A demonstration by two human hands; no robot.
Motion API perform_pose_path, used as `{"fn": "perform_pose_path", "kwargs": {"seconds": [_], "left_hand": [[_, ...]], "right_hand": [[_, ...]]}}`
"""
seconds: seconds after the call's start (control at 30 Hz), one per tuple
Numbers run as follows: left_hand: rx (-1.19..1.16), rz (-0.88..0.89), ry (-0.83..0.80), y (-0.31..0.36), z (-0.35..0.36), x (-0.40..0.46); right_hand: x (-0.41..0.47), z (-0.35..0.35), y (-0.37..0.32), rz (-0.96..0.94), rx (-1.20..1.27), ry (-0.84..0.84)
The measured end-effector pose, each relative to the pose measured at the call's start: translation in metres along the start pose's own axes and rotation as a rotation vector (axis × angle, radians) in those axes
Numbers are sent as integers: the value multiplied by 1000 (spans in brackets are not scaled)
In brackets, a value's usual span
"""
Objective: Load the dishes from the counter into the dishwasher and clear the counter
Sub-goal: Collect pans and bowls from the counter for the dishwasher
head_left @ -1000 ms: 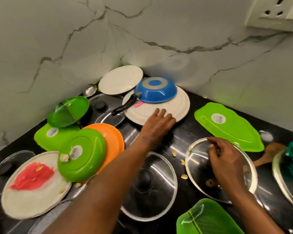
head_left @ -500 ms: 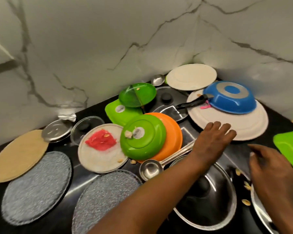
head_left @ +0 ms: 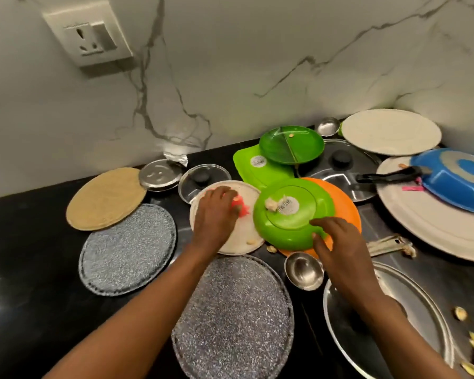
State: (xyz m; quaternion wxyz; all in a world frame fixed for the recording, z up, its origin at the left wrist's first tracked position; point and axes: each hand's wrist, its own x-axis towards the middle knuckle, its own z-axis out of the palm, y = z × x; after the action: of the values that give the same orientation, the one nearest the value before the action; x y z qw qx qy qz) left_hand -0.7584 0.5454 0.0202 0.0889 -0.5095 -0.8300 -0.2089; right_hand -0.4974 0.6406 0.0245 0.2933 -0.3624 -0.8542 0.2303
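Black polished counter (head_left: 33,269), marble wall behind. Lying on it, left: tan round mat (head_left: 106,198), grey speckled mat (head_left: 127,248), second speckled mat (head_left: 233,318) nearer. Far: small steel lid (head_left: 159,175), small glass lid (head_left: 203,177), green leaf-shaped plate (head_left: 257,170). Centre: white plate (head_left: 244,236), orange plate (head_left: 345,206), steel ladle (head_left: 304,270). Right: large white plate (head_left: 435,231), large glass lid (head_left: 411,296), scattered nut shells (head_left: 460,313).

An upturned green plate (head_left: 293,212) overlaps an orange plate (head_left: 345,209) and a soiled white plate (head_left: 241,236) on the black tabletop (head_left: 33,242).
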Motion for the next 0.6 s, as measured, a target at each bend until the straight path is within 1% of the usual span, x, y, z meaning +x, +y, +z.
{"fn": "perform_pose_path", "kwargs": {"seconds": [0.07, 0.13, 0.2, 0.27, 0.3, 0.37, 0.4, 0.43, 0.53, 0.6], "left_hand": [[59, -153, 26, -38, -13, -4], [106, -363, -21, -73, -26, -9], [159, -518, -189, -100, -36, -10], [195, -615, -391, -117, -47, -7], [188, -664, -455, -121, -52, -4], [147, -700, -509, -124, -56, 1], [131, -690, -520, -125, -58, 3], [124, -668, -545, -128, -58, 5], [122, -568, -721, -146, -64, 7], [99, -519, -798, -164, -68, 3]], "right_hand": [[14, 13, -17, -44, 8, -26], [33, 30, -36, -104, 12, -49], [53, 49, -57, -165, 4, -79], [74, 73, -83, -224, 1, -141], [84, 86, -96, -261, -8, -173], [105, 113, -121, -345, -35, -240], [116, 128, -133, -384, -43, -275], [127, 143, -144, -415, -50, -315], [155, 189, -177, -493, -115, -442], [169, 220, -196, -577, -194, -508]]}}
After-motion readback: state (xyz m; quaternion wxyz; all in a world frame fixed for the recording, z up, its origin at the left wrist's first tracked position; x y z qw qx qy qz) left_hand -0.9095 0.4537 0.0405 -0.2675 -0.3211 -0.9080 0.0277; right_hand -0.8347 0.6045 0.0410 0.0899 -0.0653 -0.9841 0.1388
